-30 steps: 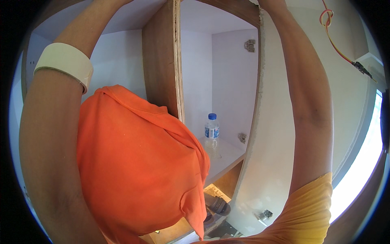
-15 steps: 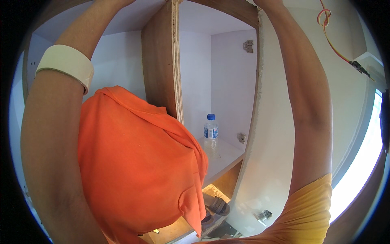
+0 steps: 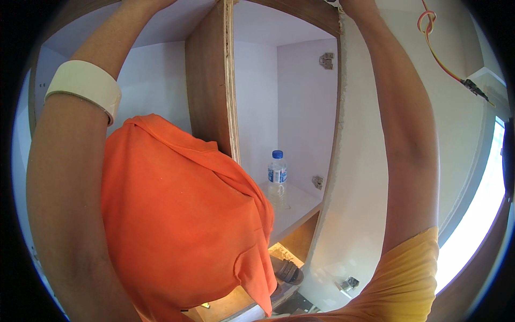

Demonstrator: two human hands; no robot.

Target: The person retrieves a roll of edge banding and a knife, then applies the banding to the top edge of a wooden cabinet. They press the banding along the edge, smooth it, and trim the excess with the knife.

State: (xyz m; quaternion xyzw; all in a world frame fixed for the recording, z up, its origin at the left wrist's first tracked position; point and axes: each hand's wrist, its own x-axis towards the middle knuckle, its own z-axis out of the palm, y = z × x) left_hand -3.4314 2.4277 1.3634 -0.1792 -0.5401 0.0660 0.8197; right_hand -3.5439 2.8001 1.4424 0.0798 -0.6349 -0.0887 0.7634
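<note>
Both arms reach up along the sides of an open cabinet. My left hand [image 3: 153,4] shows only its wrist end at the top edge, near the cabinet's upper frame; its fingers are cut off. A cream roll of tape [image 3: 86,88] is worn around my left forearm. My right hand [image 3: 358,6] is at the top, by the cabinet's upper right corner, also mostly out of the picture. What either hand touches or holds cannot be made out. Orange shirt cloth [image 3: 182,209] bulges in front, covering the lower left of the cabinet.
A plywood divider [image 3: 212,80] splits the cabinet. A clear plastic bottle [image 3: 277,169] with a blue cap stands on the right shelf, beside metal hinges [image 3: 326,60]. Sandals [image 3: 288,272] lie below. Knotted wires [image 3: 429,27] hang at the right wall [image 3: 357,188].
The view has shifted very slightly, and the lower hem of the orange cloth has swung a little to the right. Both arms keep nearly the same raised position.
</note>
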